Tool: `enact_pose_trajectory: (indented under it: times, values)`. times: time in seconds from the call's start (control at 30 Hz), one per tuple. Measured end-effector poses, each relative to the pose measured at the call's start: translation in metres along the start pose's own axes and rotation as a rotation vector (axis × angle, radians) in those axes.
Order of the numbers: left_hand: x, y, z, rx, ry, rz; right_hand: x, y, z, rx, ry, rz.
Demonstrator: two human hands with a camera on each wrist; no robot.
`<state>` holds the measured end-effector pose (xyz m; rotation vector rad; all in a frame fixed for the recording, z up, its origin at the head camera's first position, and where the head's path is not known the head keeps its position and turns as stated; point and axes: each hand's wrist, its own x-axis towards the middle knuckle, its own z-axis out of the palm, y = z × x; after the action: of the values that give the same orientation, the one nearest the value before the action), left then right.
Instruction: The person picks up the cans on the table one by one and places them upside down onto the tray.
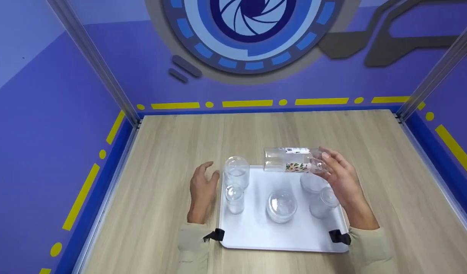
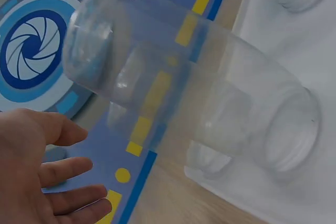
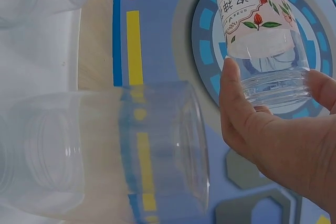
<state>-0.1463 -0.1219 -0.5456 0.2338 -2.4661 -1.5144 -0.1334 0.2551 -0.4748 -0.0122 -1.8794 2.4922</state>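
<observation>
My right hand [image 1: 343, 179] grips a clear jar [image 1: 275, 160] with a flowered label by its threaded mouth end. The jar lies level in the air above the back right of a white tray [image 1: 252, 238], its base pointing left. In the right wrist view, thumb and fingers are around the threaded rim. My left hand [image 1: 203, 189] holds nothing; its fingers are loosely bent beside the tray's left edge. Closest to it are a tall clear jar [image 1: 236, 173] and a smaller clear jar [image 1: 235, 198], both standing on the tray.
A round clear jar [image 1: 281, 206] stands mid-tray. Two more clear containers, one a small jar [image 1: 321, 203], stand at the tray's right, partly behind my right hand. The tray rests on a wooden table [image 1: 172, 152], with blue panels [image 1: 104, 76] on its back and sides.
</observation>
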Motion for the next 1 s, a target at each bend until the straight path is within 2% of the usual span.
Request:
enact_pose_trajectory:
  times: [0.2, 0.43, 0.73, 1.0]
  values:
    - [0.001, 0.029, -0.007, -0.079, 0.050, 0.061, 0.000, -0.001, 0.001, -0.021, 0.012, 0.007]
    - [-0.005, 0.056, -0.007, -0.224, 0.031, 0.148, -0.001, -0.001, 0.001, -0.025, 0.018, 0.017]
    - [-0.014, 0.077, 0.006, -0.384, -0.128, 0.172, -0.003, 0.000, 0.006, -0.033, 0.010, 0.031]
    - [-0.018, 0.087, 0.020, -0.432, -0.245, 0.151, -0.006, -0.002, 0.009, -0.044, 0.009, 0.038]
